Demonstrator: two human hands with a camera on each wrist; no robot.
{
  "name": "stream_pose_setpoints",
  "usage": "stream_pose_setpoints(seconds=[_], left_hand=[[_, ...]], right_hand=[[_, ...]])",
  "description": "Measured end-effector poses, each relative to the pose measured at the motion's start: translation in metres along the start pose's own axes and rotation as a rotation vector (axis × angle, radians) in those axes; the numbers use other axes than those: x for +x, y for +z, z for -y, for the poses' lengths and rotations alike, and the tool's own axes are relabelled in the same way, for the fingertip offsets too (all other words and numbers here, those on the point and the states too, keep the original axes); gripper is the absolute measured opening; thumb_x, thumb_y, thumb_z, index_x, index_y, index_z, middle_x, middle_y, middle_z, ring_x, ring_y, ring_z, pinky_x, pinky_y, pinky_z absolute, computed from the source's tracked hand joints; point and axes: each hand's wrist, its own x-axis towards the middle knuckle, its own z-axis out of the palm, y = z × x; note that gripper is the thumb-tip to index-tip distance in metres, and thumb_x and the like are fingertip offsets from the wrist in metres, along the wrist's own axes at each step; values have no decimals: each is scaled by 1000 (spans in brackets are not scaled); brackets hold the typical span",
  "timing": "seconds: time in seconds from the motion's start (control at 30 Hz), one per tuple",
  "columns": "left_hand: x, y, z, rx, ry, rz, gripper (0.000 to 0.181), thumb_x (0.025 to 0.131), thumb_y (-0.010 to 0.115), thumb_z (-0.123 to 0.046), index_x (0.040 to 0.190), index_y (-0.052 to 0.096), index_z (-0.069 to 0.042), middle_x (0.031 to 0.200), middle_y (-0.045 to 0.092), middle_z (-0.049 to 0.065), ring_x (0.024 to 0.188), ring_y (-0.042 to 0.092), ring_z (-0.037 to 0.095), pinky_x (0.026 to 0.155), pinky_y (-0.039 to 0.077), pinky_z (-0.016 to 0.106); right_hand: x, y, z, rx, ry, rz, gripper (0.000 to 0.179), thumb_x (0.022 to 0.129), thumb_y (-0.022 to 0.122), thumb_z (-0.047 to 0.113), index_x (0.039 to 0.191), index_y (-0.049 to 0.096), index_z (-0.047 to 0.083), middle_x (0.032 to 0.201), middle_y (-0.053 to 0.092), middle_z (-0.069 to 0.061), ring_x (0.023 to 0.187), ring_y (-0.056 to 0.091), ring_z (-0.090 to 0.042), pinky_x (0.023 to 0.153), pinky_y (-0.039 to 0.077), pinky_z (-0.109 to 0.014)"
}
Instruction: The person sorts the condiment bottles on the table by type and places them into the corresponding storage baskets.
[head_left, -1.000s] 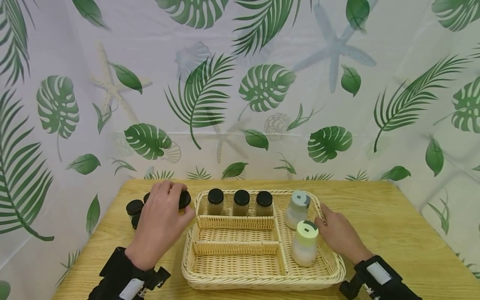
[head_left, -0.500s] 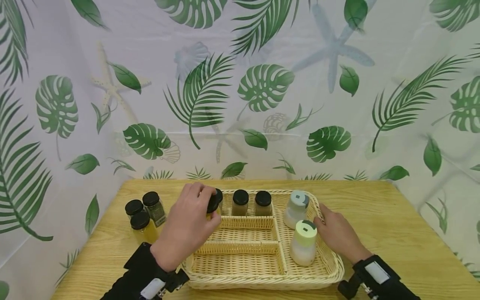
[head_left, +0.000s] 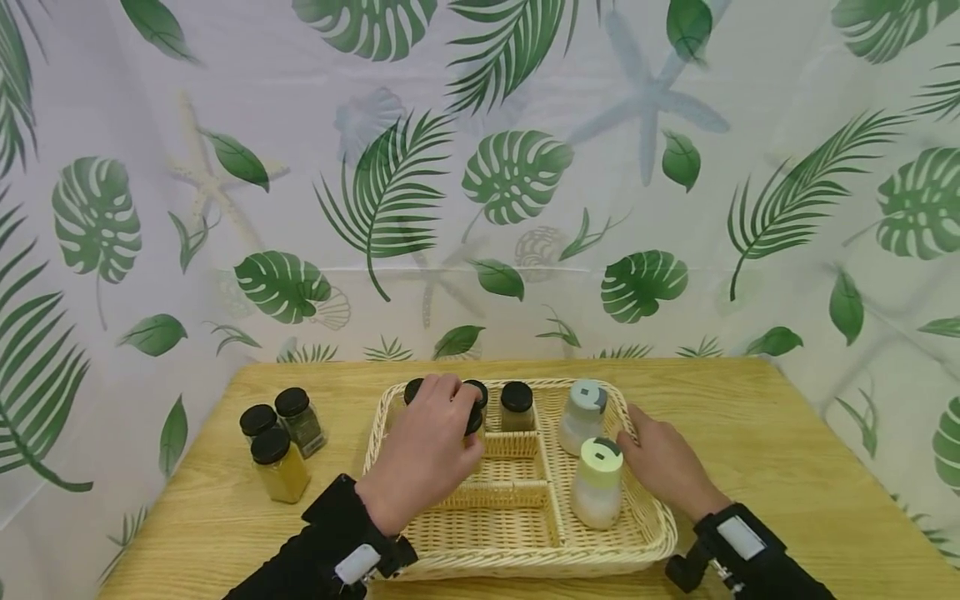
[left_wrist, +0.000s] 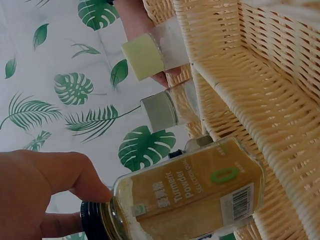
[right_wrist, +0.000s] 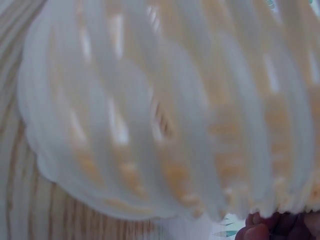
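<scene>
My left hand (head_left: 427, 446) pinches the black lid of a glass jar of turmeric powder (left_wrist: 192, 192), labelled so in the left wrist view. It holds the jar above the compartments of a wicker basket (head_left: 540, 563). In the head view the hand hides most of the jar. My right hand (head_left: 667, 462) grips the basket's right rim, its fingertips showing low in the right wrist view. Black-lidded spice jars (head_left: 517, 407) stand in the back compartment, partly covered by my left hand. A grey-capped shaker (head_left: 582, 417) and a yellow-green-capped shaker (head_left: 597, 485) stand in the right compartment.
Left of the basket on the wooden table (head_left: 780, 492) stand a yellow-filled jar (head_left: 282, 468), a jar of dark flakes (head_left: 302, 422) and another black-lidded jar (head_left: 258, 419). A leaf-patterned cloth (head_left: 510, 308) hangs behind the table.
My left hand has carried the turmeric jar rightward from the group of jars at the left to over the basket. My right hand keeps its grip on the rim. The head view has shifted slightly.
</scene>
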Motion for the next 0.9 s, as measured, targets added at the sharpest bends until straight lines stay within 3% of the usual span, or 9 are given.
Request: stream_pose_setpoints(seconds=[0.13, 0.27, 0.5, 0.67, 0.9], left_hand=[[6, 8, -6, -4, 10, 38, 35, 77, 64, -12, 111, 61, -3, 101, 53, 9, 94, 45, 21, 65, 50, 32], [10, 17, -11, -17, 58, 55, 32, 77, 64, -12, 108, 62, -4, 96, 52, 7, 87, 43, 20, 63, 48, 30], [12, 31, -19, 3, 131, 69, 31, 77, 64, -9, 107, 62, -4, 96, 55, 7, 84, 42, 20, 68, 45, 30], [14, 38, -23, 25, 120, 120, 33, 78, 66, -10, 110, 62, -5, 100, 53, 7, 88, 42, 18, 69, 49, 27], [16, 43, -28, 23, 106, 171, 33, 78, 65, -10, 110, 61, -6, 100, 52, 6, 90, 42, 18, 64, 51, 25]], right_hand=[[0, -1, 1, -5, 12, 11, 57, 100, 42, 21, 143, 27, -13, 59, 44, -4, 49, 43, -15, 48, 38, -32], [-1, -1, 2, 10, 11, 6, 56, 100, 42, 20, 144, 28, -11, 57, 41, -2, 45, 38, -14, 43, 33, -31], [-1, -1, 2, 3, 15, 5, 57, 100, 42, 21, 143, 27, -13, 61, 42, -4, 51, 43, -14, 46, 35, -31], [-1, -2, 1, 1, 19, 3, 57, 100, 42, 20, 142, 28, -14, 62, 45, -4, 54, 47, -15, 51, 39, -32], [-2, -1, 2, 14, 16, 2, 57, 100, 41, 21, 142, 27, -14, 58, 43, -3, 47, 40, -14, 46, 36, -32]])
